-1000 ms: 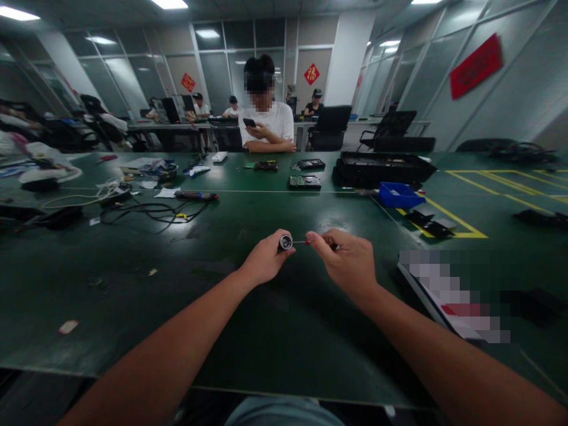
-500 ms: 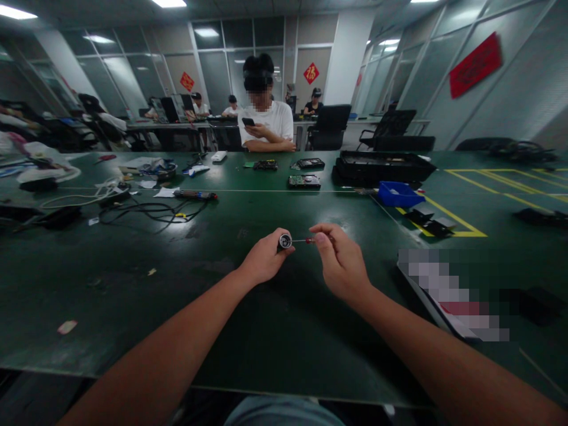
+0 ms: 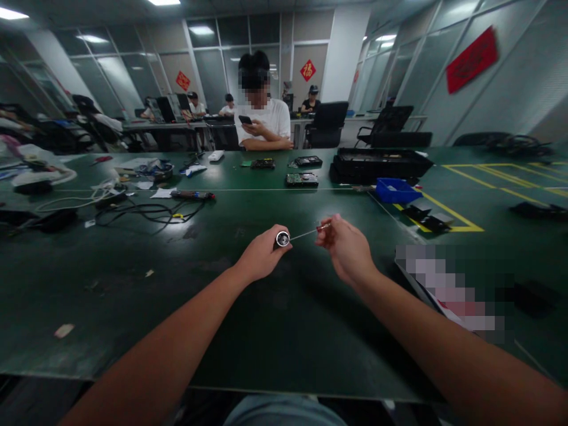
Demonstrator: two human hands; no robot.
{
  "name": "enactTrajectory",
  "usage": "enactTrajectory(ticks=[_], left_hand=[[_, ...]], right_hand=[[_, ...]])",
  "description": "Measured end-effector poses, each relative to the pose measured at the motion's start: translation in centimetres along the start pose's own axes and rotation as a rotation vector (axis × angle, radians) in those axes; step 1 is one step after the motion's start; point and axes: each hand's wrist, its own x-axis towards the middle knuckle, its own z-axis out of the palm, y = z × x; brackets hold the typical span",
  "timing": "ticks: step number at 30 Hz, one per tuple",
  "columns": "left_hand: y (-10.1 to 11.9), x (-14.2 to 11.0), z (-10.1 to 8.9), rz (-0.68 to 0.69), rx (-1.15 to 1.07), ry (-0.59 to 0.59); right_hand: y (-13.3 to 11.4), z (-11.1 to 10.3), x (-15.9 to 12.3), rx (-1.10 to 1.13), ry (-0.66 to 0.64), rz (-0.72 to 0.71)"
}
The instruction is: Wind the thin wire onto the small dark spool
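Above the green table point(image 3: 133, 278), my left hand point(image 3: 261, 257) is closed round a small black cylinder with a shiny round metal end point(image 3: 283, 239) that faces right. My right hand point(image 3: 348, 251) pinches a thin screwdriver point(image 3: 306, 233) by its reddish handle. The slim metal shaft slants down to the left, and its tip meets the cylinder's metal end. Both hands hover just over the table's middle, a hand's width apart.
A person in a white shirt point(image 3: 261, 121) sits across the table holding a phone. Circuit boards point(image 3: 302, 179), a black tray point(image 3: 379, 164), a blue bin point(image 3: 394, 190), a soldering tool point(image 3: 193, 194) and tangled cables point(image 3: 146, 212) lie on the far half. A flat blurred object point(image 3: 448, 290) lies at right.
My right hand has drawn back to the right and risen, so more of the screwdriver shaft shows and it now tilts. The view has shifted slightly.
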Motion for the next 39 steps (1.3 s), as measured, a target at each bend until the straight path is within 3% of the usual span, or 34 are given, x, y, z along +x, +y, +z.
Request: enactTrajectory(ticks=[6, 11, 16, 27, 39], left_hand=[[-0.2, 0.0, 0.1, -0.028, 0.02, -0.001], [-0.3, 0.0, 0.2, -0.059, 0.021, -0.011], [-0.4, 0.0, 0.3, -0.036, 0.086, -0.016], [-0.7, 0.0, 0.4, -0.04, 0.15, -0.084], [-1.0, -0.1, 0.4, -0.054, 0.155, -0.051]], right_hand=[[-1.2, 0.6, -1.4, -0.152, 0.053, -0.17], [-2.0, 0.8, -2.7, -0.454, -0.011, -0.369], [-2.0, 0.5, -2.7, -0.648, -0.057, -0.449], [-2.3, 0.5, -2.6, -0.822, -0.196, -0.482], [-2.5, 0.3, -2.3, -0.9, -0.106, -0.467]])
